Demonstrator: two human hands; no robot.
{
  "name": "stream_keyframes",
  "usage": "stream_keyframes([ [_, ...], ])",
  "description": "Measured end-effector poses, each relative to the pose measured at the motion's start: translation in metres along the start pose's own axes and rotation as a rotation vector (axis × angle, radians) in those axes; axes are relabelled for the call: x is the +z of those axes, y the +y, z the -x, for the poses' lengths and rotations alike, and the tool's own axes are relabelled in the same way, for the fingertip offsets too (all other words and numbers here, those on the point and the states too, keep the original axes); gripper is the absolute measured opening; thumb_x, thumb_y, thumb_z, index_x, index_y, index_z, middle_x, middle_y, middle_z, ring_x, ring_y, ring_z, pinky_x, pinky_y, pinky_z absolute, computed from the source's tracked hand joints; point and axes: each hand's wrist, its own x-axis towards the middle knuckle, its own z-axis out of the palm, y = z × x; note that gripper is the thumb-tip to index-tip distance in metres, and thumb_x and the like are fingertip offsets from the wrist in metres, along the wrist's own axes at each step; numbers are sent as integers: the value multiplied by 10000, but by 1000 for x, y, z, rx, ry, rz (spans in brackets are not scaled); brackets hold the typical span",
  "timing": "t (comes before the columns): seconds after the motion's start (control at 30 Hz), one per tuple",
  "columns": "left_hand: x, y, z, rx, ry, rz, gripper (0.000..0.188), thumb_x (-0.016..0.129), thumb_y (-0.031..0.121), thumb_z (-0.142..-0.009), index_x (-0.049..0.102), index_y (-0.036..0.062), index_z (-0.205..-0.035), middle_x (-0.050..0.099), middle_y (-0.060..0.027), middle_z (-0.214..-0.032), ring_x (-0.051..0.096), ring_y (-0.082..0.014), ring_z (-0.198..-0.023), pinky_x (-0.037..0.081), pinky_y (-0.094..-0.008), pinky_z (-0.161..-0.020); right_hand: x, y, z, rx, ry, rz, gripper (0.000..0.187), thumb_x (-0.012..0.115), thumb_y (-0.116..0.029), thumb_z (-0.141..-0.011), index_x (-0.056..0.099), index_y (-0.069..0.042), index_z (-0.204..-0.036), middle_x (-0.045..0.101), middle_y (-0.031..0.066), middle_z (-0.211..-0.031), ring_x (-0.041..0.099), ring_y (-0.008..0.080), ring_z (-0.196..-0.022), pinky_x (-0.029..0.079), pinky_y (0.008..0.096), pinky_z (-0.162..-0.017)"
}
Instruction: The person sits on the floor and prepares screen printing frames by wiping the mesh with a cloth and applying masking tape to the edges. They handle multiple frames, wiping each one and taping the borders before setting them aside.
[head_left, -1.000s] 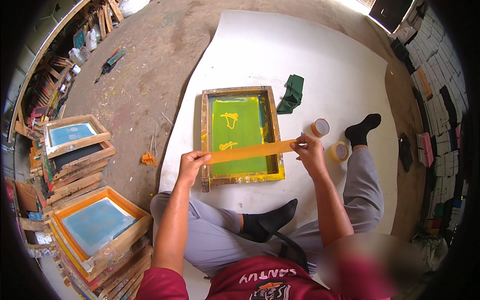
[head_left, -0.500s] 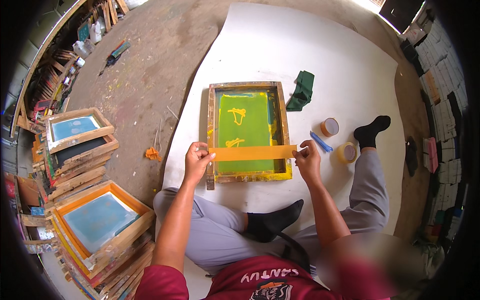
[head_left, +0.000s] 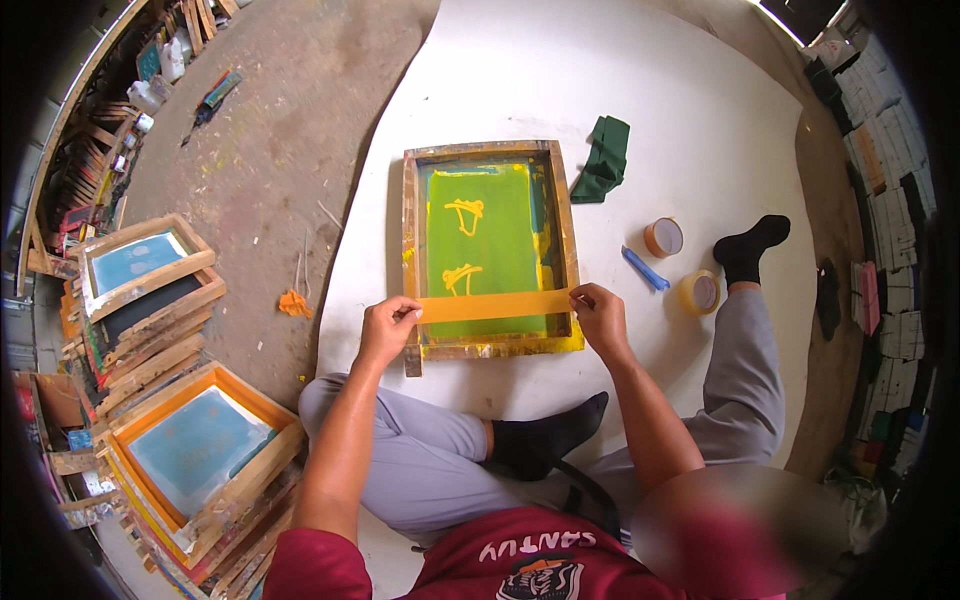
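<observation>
A strip of tan packing tape (head_left: 495,307) is stretched between my two hands, across the near part of a wooden screen-printing frame (head_left: 410,235). My left hand (head_left: 388,328) pinches its left end by the frame's left side. At the right side, my right hand (head_left: 600,317) pinches the other end. The frame's green mesh (head_left: 505,230) carries two yellow outlined shapes, and the tape covers the bottom of the nearer one. Whether the tape touches the mesh I cannot tell. Yellow ink smears the frame's right and near edges.
Right of the frame lie a folded dark green cloth (head_left: 602,160), a brown tape roll (head_left: 663,237), a blue stick-like tool (head_left: 645,269) and a clear yellowish tape roll (head_left: 699,292), all on a white sheet (head_left: 510,80). Stacked wooden screens (head_left: 200,455) stand at left. An orange scrap (head_left: 294,304) lies on the floor.
The tape strip now sits closer to the frame, nearer its lower part, and my right hand has shifted inward to the frame's right edge. The whole view has shifted slightly.
</observation>
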Motion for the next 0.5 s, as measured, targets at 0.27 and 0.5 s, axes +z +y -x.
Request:
stream_keyframes([
  [0.27,-6,20,1,57,-156,-449,129,774,116,-904,799,28,-995,789,-149,-944,762,-266,-801,593,-363,-742,4,6,15,-57,-122,268,138,707,-43,-870,786,-14,-979,760,207,-950,726,406,-895,574,438,-812],
  [0.5,0,2,1,-207,-203,-154,169,794,142,-893,809,44,-1030,781,-163,-966,734,-259,-822,561,-377,-751,6,1,17,-33,-131,257,137,697,-33,-871,784,-12,-974,760,202,-952,736,384,-890,579,430,-813],
])
